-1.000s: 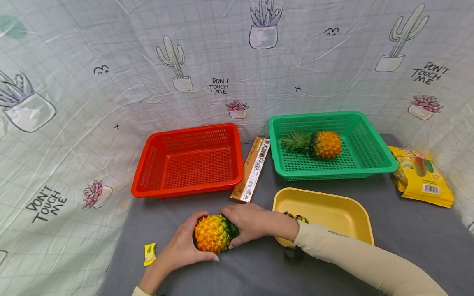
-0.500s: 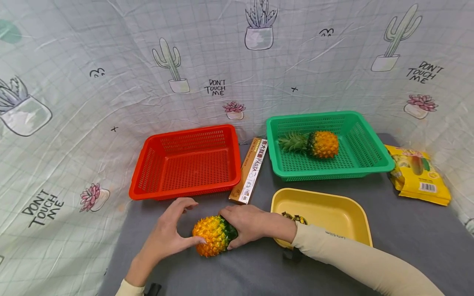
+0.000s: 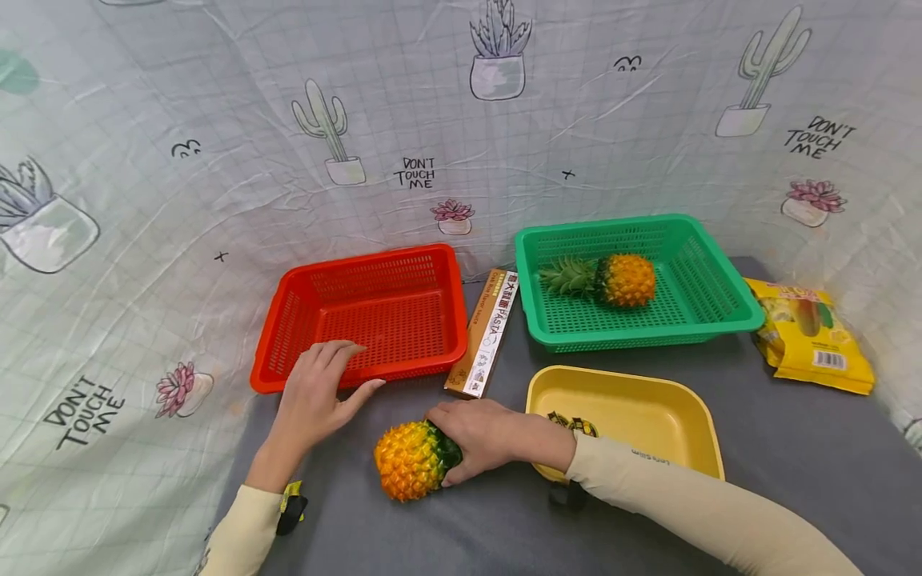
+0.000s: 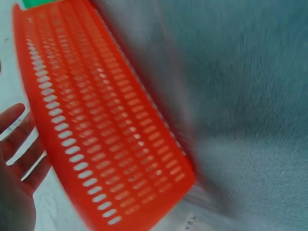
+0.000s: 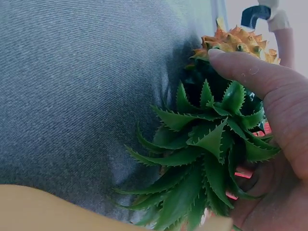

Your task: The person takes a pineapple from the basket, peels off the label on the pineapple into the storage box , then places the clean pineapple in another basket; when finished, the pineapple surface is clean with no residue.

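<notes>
A pineapple lies on its side on the grey cloth, its orange body facing left. Fingers and thumb of my right hand grip it at the leafy end. The right wrist view shows its spiky green crown beneath the palm. My left hand is raised at the near left corner of the red basket, fingers extended and holding nothing. In the left wrist view the red basket's slotted side is close to that hand; whether they touch I cannot tell.
Another pineapple lies in a green basket. A pasta box stands between the baskets. Partly behind my right forearm is a yellow tray. A yellow packet lies far right; a small yellow wrapper is mostly behind my left wrist.
My left hand has let go of the pineapple's body and moved up and left to the red basket. My right hand keeps its grip; the pineapple has barely shifted.
</notes>
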`<state>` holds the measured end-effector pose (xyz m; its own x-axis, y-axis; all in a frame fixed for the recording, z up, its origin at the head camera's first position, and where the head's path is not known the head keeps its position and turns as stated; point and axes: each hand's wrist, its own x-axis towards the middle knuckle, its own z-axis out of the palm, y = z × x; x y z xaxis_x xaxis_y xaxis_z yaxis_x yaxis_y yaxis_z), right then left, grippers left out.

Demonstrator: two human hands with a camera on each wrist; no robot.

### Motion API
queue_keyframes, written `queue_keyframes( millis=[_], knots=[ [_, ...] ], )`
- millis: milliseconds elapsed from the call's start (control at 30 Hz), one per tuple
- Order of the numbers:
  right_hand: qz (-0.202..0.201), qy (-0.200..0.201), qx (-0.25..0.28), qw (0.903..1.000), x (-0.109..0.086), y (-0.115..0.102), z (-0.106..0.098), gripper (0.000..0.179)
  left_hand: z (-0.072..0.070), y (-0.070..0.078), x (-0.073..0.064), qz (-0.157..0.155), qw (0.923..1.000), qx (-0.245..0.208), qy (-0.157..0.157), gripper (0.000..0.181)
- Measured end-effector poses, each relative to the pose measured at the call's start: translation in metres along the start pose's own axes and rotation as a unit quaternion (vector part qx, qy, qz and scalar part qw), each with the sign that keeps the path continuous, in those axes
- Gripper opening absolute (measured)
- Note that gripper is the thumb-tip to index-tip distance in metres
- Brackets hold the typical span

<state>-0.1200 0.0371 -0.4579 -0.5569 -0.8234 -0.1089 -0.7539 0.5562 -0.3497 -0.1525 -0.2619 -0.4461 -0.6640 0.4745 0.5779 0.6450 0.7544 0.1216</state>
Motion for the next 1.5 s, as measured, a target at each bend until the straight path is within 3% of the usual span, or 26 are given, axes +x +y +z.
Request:
queue_keyframes(
  millis=[200,767,1200,1500],
  knots=[
    [-0.001,-0.009,-0.006,0.9999,0.001,-0.001,0.002,0.074,0.015,-0.014,0.000,-0.010,0.9997,0.008,-0.021,0.051],
    [-0.001,-0.005,-0.008,1.0000,0.000,0.001,0.000,0.078,0.033,-0.021,-0.007,0.009,0.9977,0.056,-0.036,0.034],
    [-0.010,0.014,-0.040,0.9991,0.000,-0.001,0.001,0.075,0.035,-0.022,-0.005,0.012,0.9974,0.066,-0.027,0.042],
    [-0.047,0.031,-0.036,0.9978,-0.006,-0.008,-0.013,0.077,0.033,-0.020,-0.005,0.010,0.9977,0.063,-0.022,0.041]
  ],
)
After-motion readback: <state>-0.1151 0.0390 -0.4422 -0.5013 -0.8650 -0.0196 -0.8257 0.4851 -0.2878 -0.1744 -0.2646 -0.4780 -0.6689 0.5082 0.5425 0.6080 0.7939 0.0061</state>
